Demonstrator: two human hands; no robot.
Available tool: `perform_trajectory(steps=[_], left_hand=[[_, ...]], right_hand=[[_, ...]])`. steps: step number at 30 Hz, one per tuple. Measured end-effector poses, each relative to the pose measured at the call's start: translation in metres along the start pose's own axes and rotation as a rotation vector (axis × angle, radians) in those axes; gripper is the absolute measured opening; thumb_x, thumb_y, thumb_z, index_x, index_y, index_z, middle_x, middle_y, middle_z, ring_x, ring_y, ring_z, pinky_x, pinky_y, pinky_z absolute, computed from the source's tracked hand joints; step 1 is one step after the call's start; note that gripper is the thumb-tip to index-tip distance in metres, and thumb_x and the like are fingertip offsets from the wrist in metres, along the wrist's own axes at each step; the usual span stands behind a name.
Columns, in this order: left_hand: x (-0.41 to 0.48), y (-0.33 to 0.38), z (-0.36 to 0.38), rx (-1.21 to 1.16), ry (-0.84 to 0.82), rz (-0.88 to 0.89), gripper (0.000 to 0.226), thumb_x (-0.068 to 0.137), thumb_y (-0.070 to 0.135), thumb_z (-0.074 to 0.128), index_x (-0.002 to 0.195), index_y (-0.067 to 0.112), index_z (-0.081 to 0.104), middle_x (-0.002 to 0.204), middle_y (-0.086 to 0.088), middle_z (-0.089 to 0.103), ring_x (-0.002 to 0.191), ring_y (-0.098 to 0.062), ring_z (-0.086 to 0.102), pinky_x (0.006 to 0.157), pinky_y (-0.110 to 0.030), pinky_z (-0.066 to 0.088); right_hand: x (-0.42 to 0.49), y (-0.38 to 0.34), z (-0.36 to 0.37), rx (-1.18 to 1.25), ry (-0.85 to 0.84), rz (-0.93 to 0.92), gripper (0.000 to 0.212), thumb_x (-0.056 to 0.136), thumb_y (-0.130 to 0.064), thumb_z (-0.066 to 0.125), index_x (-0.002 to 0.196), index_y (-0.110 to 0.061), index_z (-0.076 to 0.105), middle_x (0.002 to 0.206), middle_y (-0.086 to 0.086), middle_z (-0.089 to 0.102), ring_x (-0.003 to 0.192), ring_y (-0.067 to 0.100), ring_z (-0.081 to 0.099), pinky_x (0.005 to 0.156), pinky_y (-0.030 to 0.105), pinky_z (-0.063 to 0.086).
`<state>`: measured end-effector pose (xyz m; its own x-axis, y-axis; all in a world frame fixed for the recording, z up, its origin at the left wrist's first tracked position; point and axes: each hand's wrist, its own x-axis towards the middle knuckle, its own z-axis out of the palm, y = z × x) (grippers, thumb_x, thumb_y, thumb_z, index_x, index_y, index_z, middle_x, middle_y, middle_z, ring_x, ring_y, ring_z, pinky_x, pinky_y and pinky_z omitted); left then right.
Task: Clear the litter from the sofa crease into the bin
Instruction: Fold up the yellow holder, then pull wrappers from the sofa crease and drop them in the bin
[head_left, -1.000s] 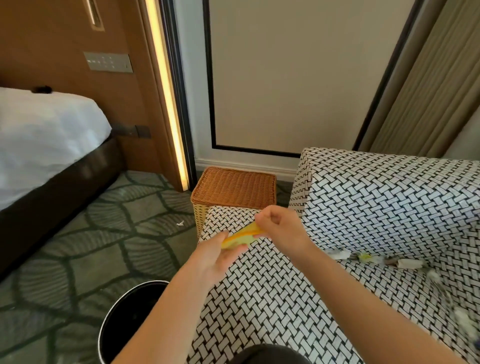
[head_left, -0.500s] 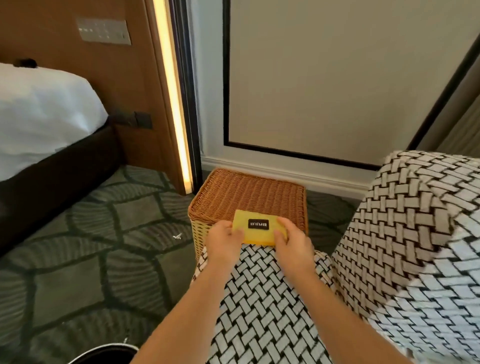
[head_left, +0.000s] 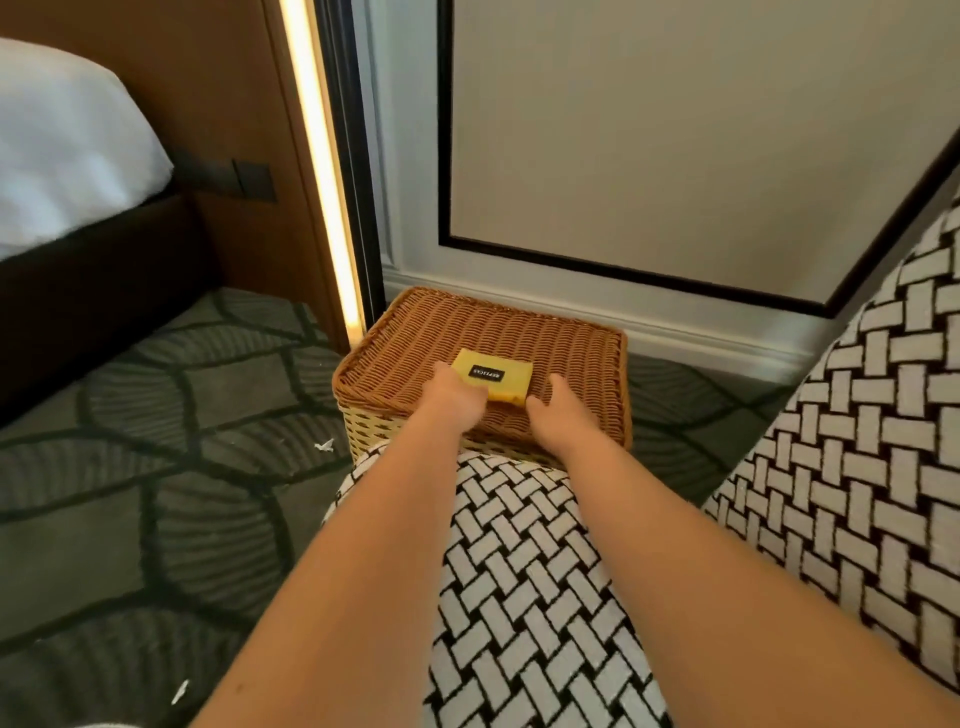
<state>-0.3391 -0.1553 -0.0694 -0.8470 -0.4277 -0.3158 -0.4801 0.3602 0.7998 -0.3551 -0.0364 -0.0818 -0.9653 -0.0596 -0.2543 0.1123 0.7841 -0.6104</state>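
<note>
Head view: my left hand (head_left: 457, 397) pinches the flat yellow packet with a black label (head_left: 491, 375) against the brown woven wicker basket lid (head_left: 519, 332); right hand (head_left: 558, 410) open, just beside it. Risk, as I judge it: the packet stays on the lid rather than going in the bin (out of frame), and the white paper scraps on the carpet (head_left: 324, 445) get missed.

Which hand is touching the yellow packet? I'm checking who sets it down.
The left hand: its fingers rest on the yellow packet on the wicker basket. The right hand is open beside it.

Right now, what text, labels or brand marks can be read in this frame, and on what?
One black label with white letters on the yellow pack, lying on the wicker basket lid: it faces away from the camera and is too small to read.
No other text is visible.
</note>
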Motion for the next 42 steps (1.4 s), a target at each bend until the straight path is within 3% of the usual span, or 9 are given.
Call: perform_trajectory(steps=[4, 9, 13, 18, 23, 28, 31, 36, 42], left_hand=[[-0.029, 0.005, -0.003, 0.159, 0.246, 0.226, 0.034, 0.094, 0.024, 0.049, 0.126, 0.012, 0.047, 0.121, -0.007, 0.054, 0.109, -0.024, 0.053, 0.094, -0.041, 0.047], [-0.087, -0.007, -0.017, 0.315, 0.237, 0.521, 0.024, 0.096, 0.030, 0.044, 0.100, 0.016, 0.063, 0.090, 0.001, 0.064, 0.081, -0.014, 0.060, 0.078, -0.035, 0.052], [-0.142, -0.025, -0.030, 0.301, 0.269, 0.564, 0.025, 0.094, 0.034, 0.047, 0.097, 0.020, 0.067, 0.086, 0.008, 0.067, 0.073, -0.004, 0.058, 0.075, -0.023, 0.050], [-0.220, -0.051, -0.041, 0.034, 0.106, 0.374, 0.033, 0.094, 0.037, 0.049, 0.117, 0.020, 0.065, 0.114, 0.010, 0.065, 0.096, 0.003, 0.057, 0.088, -0.014, 0.043], [-0.290, -0.064, -0.055, -0.049, -0.107, 0.254, 0.036, 0.095, 0.036, 0.049, 0.120, 0.014, 0.062, 0.126, 0.004, 0.059, 0.103, 0.001, 0.051, 0.086, -0.009, 0.035], [-0.357, -0.076, -0.060, -0.030, -0.217, 0.153, 0.040, 0.092, 0.043, 0.050, 0.126, 0.021, 0.056, 0.138, 0.005, 0.049, 0.130, -0.011, 0.041, 0.109, -0.031, 0.031], [-0.386, -0.071, -0.059, -0.042, -0.278, 0.102, 0.042, 0.092, 0.040, 0.051, 0.130, 0.022, 0.051, 0.140, 0.004, 0.046, 0.129, -0.015, 0.042, 0.092, -0.023, 0.040], [-0.411, -0.048, -0.042, 0.214, -0.428, 0.155, 0.047, 0.092, 0.034, 0.053, 0.135, 0.018, 0.044, 0.144, -0.002, 0.040, 0.120, -0.016, 0.048, 0.099, -0.033, 0.042], [-0.401, -0.031, 0.005, 0.790, -0.350, 0.342, 0.065, 0.086, 0.043, 0.059, 0.139, 0.014, 0.036, 0.144, -0.010, 0.039, 0.134, -0.028, 0.034, 0.110, -0.050, 0.029]], right_hand=[[-0.026, -0.006, -0.010, -0.182, 0.167, -0.118, 0.041, 0.098, -0.029, 0.034, 0.138, -0.019, 0.038, 0.137, 0.005, 0.045, 0.128, 0.025, 0.037, 0.105, 0.041, 0.032], [-0.075, -0.009, -0.021, -0.328, 0.085, -0.188, 0.025, 0.097, -0.026, 0.031, 0.103, -0.019, 0.055, 0.107, 0.004, 0.062, 0.097, 0.025, 0.056, 0.085, 0.039, 0.046], [-0.130, -0.006, -0.031, -0.575, 0.081, -0.259, 0.022, 0.097, -0.024, 0.033, 0.109, -0.018, 0.051, 0.110, 0.003, 0.062, 0.101, 0.023, 0.058, 0.089, 0.039, 0.046], [-0.208, 0.023, -0.037, -0.534, -0.007, -0.277, 0.054, 0.100, -0.028, 0.023, 0.148, -0.017, 0.002, 0.157, 0.000, 0.000, 0.144, 0.015, -0.004, 0.117, 0.039, -0.001], [-0.292, 0.051, -0.034, -0.565, -0.043, -0.266, 0.056, 0.100, -0.030, 0.017, 0.146, -0.018, -0.013, 0.154, -0.002, -0.017, 0.141, 0.014, -0.017, 0.117, 0.037, -0.004], [-0.362, 0.081, -0.032, -0.467, 0.086, -0.380, 0.050, 0.098, -0.030, 0.021, 0.147, -0.019, 0.018, 0.154, -0.004, 0.015, 0.144, 0.014, 0.008, 0.116, 0.034, 0.003], [-0.394, 0.106, -0.035, -0.309, 0.215, -0.363, 0.048, 0.093, -0.030, 0.027, 0.129, -0.012, 0.053, 0.135, 0.006, 0.052, 0.130, 0.025, 0.044, 0.109, 0.046, 0.032], [-0.422, 0.156, -0.065, -0.357, 0.386, -0.052, 0.044, 0.095, -0.035, 0.041, 0.136, -0.018, 0.044, 0.145, 0.002, 0.040, 0.139, 0.023, 0.027, 0.113, 0.041, 0.010], [-0.418, 0.182, -0.091, -0.323, 0.514, 0.114, 0.049, 0.091, -0.044, 0.047, 0.133, -0.019, 0.044, 0.135, 0.003, 0.048, 0.128, 0.023, 0.037, 0.108, 0.045, 0.027]])
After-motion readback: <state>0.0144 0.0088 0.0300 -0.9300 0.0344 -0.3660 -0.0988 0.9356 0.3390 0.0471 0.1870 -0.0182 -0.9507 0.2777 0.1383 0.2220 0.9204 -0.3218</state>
